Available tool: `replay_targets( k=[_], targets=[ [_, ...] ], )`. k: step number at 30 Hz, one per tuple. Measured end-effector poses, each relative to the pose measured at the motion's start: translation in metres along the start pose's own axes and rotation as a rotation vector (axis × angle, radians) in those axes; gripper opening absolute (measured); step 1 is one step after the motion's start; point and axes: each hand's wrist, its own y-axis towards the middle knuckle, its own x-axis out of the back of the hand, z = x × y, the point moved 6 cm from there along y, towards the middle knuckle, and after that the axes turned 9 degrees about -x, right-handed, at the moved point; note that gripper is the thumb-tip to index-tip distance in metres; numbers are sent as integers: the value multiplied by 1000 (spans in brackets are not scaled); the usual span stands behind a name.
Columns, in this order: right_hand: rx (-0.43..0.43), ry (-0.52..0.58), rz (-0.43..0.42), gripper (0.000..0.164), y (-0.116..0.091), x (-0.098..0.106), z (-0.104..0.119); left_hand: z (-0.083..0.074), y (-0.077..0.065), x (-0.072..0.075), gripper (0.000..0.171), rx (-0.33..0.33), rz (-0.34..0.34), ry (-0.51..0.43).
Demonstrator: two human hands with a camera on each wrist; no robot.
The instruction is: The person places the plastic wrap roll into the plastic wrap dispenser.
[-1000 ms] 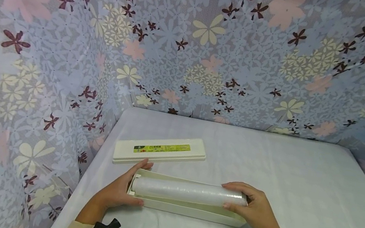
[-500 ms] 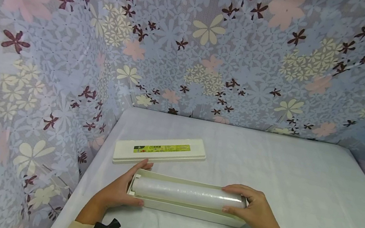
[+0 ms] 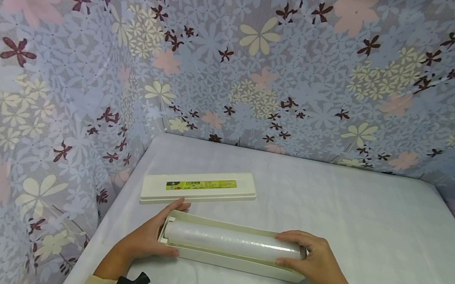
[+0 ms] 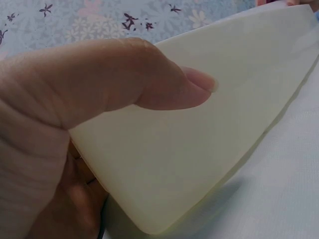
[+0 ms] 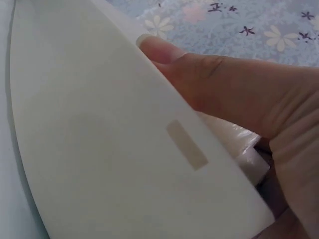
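Note:
A long cream plastic box (image 3: 230, 262) lies on the white cloth, its open top facing up. Inside sits a roll of clear cling film (image 3: 234, 242), lengthwise between its walls. My left hand (image 3: 148, 236) grips the box's left end, thumb pressed flat on the near wall (image 4: 164, 164) in the left wrist view. At the other end, my right hand (image 3: 318, 260) holds the roll's right end between thumb and fingers. In the right wrist view, that thumb (image 5: 199, 74) lies over the rim of the box, with shiny film (image 5: 234, 137) showing behind it. The roll's end is partly hidden by the hand.
Behind the box, a cream lid (image 3: 158, 185) with a yellow-green label lies slightly slanted, close to my left fingertips. A white cloth (image 3: 360, 207) covers the table. Floral fabric (image 3: 222, 62) hangs along the back and left side.
The roll's right end has sunk a little deeper into the box, with my right hand still holding it. My left hand, the box and the lid stay in place.

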Motion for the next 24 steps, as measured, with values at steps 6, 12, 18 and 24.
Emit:
replay_targets(
  k=[6, 12, 18, 24],
  targets=[
    [-22, -19, 13, 53, 0, -1, 1, -2, 1, -1, 126, -10, 4, -16],
    [-17, -41, 19, 53, 0, -2, 1, -1, 0, -1, 125, -8, 2, -13],
    [-25, -73, 28, 54, 0, -3, -1, -1, 0, -1, 125, -2, 0, -4],
    [-30, -101, 33, 54, 0, -3, -4, 0, 0, 0, 126, 19, -5, 0]
  ],
)
